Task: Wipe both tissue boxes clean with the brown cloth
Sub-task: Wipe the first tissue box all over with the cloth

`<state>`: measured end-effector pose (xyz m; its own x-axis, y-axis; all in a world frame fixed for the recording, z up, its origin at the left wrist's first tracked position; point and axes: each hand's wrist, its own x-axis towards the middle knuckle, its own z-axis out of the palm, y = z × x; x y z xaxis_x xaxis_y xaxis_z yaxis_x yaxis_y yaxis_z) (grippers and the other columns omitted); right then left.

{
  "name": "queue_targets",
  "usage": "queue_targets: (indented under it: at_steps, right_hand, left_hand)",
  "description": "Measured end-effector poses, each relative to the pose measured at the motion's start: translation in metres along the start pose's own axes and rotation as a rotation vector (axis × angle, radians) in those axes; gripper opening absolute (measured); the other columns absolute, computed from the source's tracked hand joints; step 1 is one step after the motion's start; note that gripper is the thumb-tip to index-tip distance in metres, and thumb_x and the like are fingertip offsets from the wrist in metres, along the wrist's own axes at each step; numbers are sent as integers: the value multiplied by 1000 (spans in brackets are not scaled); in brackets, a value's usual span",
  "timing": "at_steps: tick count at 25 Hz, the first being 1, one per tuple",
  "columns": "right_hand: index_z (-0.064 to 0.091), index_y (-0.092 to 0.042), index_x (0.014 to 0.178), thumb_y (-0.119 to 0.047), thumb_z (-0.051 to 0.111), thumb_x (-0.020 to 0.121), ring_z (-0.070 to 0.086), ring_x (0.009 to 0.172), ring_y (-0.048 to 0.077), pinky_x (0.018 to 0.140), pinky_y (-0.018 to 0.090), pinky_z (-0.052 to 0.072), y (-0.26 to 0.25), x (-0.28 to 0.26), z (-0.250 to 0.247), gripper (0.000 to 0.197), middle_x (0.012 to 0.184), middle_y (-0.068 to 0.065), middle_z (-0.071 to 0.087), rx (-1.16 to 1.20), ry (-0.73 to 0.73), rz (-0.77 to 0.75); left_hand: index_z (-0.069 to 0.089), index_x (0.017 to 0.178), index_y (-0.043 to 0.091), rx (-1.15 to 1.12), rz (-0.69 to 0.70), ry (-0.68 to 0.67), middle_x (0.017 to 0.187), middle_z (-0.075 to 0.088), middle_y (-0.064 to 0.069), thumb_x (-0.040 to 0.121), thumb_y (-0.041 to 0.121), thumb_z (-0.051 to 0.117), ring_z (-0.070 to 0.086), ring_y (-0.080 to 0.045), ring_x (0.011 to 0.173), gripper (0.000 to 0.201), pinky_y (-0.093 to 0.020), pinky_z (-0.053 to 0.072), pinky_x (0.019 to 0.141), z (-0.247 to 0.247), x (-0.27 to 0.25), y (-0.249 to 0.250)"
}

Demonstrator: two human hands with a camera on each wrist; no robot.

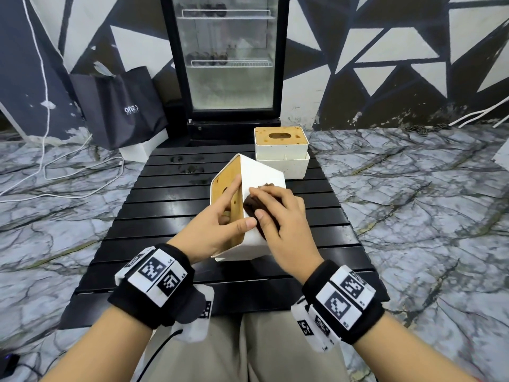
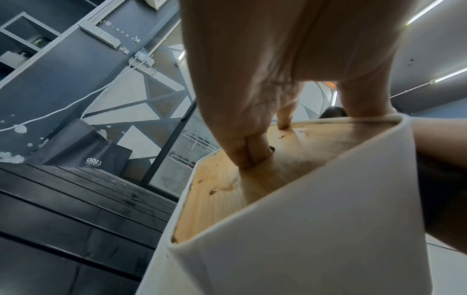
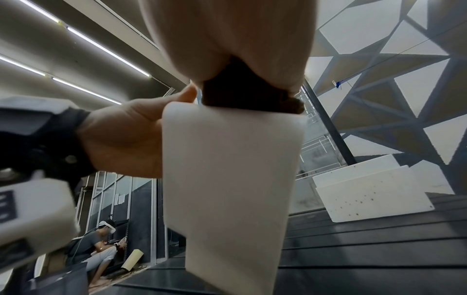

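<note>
The near tissue box, white with a wooden lid, stands tilted on one edge on the table, lid facing left. My left hand grips it: the fingers reach into the lid's slot and the thumb lies on the white side. My right hand holds the bunched brown cloth and presses it on that white side near the upper edge. The second tissue box stands upright behind, its wooden lid stained and its white front speckled.
Both boxes are on a black slatted table. Behind it stand a glass-door fridge and a black paper bag. White cables lie on the marble floor at the left. A seated person shows in the right wrist view.
</note>
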<state>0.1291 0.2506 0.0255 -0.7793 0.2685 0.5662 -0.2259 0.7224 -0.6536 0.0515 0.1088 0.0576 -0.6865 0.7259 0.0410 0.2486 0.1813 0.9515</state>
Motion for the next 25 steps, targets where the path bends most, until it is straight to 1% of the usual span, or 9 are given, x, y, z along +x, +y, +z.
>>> queue_targets:
  at_steps: [3,5,7,10,13,16,19,22,25]
  right_hand:
    - [51,-32,126,-36,37,89,31,105,6,97,2,18,3,-4,-5,40,120,-15,42,16,-16,-28]
    - [52,-30,126,-33,40,90,31,105,7,95,2,18,6,2,-8,38,120,-15,42,30,-20,7]
    - [52,-29,126,-30,41,89,32,106,11,93,3,20,5,7,-7,39,122,-11,45,28,-16,62]
    - [51,-31,126,-30,41,89,32,106,12,93,5,21,-2,3,-2,38,125,-8,47,28,-14,69]
    - [50,-33,127,-37,37,89,32,107,9,97,5,20,-2,-10,-1,40,123,-12,46,24,-18,8]
    - [50,-32,127,-36,38,91,32,106,9,95,3,19,4,-9,-5,38,121,-15,44,20,-23,27]
    - [50,-28,127,-31,39,90,30,105,10,92,7,21,0,-4,-3,39,125,-8,47,22,-32,97]
    - [49,-29,129,-38,35,91,32,108,11,95,12,24,-6,-8,1,41,127,-6,48,7,-43,44]
    - [50,-30,127,-40,32,89,34,108,12,97,9,23,2,-9,-2,43,126,-6,49,11,-46,9]
  left_hand:
    - [15,141,51,-7,-3,-20,123,57,17,72,38,67,61,-3,109,88,-13,45,92,-2,0,-2]
    - [14,144,46,-22,-1,-27,122,59,13,73,33,66,63,-5,106,89,-18,46,95,-2,1,-3]
    - [15,143,47,-24,2,-24,121,60,12,72,35,68,64,-7,104,90,-22,46,96,-2,1,-3]
    - [19,133,59,-16,2,2,121,59,15,61,50,70,63,-4,106,88,-14,46,91,-3,0,-3]
    - [23,126,64,-32,-9,28,121,59,15,58,52,69,63,-5,107,84,-9,44,86,-5,-2,-3]
    - [19,136,56,-53,-4,56,118,60,11,66,46,79,64,-7,104,92,-11,46,88,-2,-2,-3]
    - [15,146,42,-67,-10,102,120,59,5,69,37,72,62,-7,105,96,-13,46,91,-1,1,-4]
    - [15,147,41,-63,-9,112,128,57,0,71,39,72,58,-8,114,95,-20,42,100,-4,2,-8]
    - [13,147,43,-44,-13,104,130,56,0,73,42,73,59,-4,110,94,-17,43,97,-6,0,-9]
